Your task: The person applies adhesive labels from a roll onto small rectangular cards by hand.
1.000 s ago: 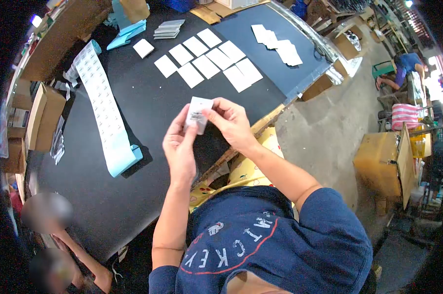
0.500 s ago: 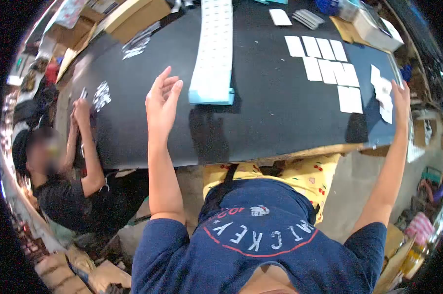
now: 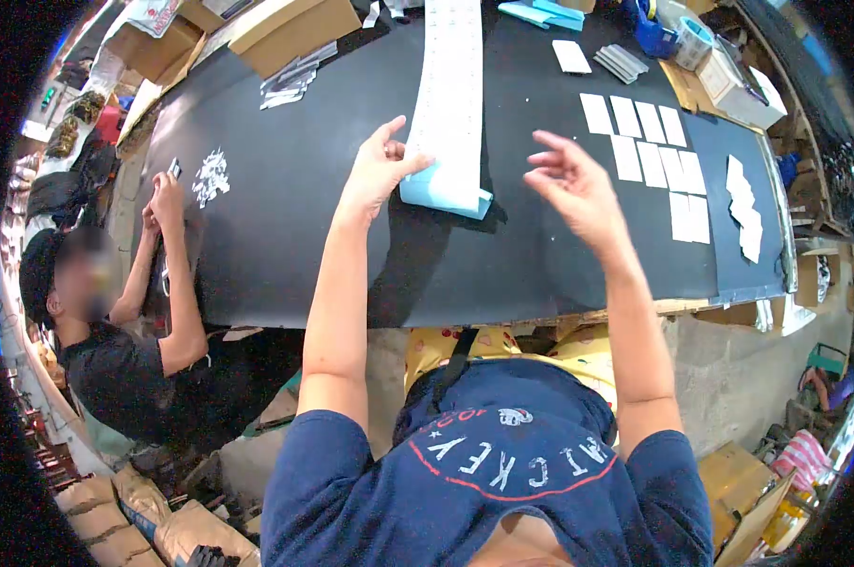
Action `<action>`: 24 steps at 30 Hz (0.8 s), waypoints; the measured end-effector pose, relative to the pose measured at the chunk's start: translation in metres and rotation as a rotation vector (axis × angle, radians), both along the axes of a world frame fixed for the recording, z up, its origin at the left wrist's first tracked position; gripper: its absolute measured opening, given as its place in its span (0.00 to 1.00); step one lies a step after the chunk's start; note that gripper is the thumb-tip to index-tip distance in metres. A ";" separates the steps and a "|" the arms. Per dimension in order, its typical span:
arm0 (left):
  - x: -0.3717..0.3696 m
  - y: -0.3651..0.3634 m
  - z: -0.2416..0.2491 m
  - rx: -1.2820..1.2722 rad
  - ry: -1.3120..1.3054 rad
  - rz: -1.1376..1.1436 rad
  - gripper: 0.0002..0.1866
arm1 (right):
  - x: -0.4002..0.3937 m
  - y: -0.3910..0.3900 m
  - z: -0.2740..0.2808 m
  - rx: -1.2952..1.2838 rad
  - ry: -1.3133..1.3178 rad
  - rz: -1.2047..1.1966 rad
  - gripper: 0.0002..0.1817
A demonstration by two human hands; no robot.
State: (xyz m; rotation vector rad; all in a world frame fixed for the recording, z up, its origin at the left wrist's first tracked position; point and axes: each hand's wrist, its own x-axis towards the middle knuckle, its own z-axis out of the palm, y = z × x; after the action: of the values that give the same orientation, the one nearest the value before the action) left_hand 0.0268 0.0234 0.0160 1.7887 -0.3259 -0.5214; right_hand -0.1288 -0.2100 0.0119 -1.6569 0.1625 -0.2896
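Note:
A long white strip of stickers point(image 3: 450, 104) with light blue backing runs down the middle of the black table, its near end curled to show the blue side point(image 3: 446, 196). At its left edge is my left hand point(image 3: 378, 175), fingers apart, with the thumb tip overlapping the strip. My right hand point(image 3: 578, 189) hovers over the table right of the strip, fingers spread and nothing in them. Farther right, small white cards point(image 3: 651, 163) lie in rows. An overlapping line of white pieces point(image 3: 744, 210) rests by the right edge.
A person point(image 3: 115, 331) works at the table's left end, hands beside a pile of small white pieces point(image 3: 211, 178). Cardboard boxes point(image 3: 294, 33) and grey strips point(image 3: 297, 77) occupy the back left. At the back right stand a blue basket point(image 3: 655, 36) and a white box point(image 3: 729, 90).
My right hand has come left from the white pieces at the table's right edge. My left hand has moved right to the strip's edge. The view has shifted slightly.

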 end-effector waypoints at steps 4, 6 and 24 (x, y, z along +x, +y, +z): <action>0.002 -0.010 0.002 -0.271 -0.036 -0.085 0.39 | 0.012 0.034 -0.002 0.074 0.075 -0.025 0.27; -0.004 -0.015 0.008 -0.367 0.030 -0.126 0.37 | 0.017 0.042 -0.010 0.098 -0.007 -0.074 0.27; -0.027 -0.020 -0.005 -0.534 0.179 -0.089 0.35 | 0.013 0.031 0.008 0.003 0.052 -0.070 0.26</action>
State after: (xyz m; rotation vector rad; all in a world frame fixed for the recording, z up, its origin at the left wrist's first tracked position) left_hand -0.0001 0.0036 0.0109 1.2076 -0.3804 -0.5891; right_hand -0.1158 -0.1793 0.0194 -1.6584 0.2608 -0.2993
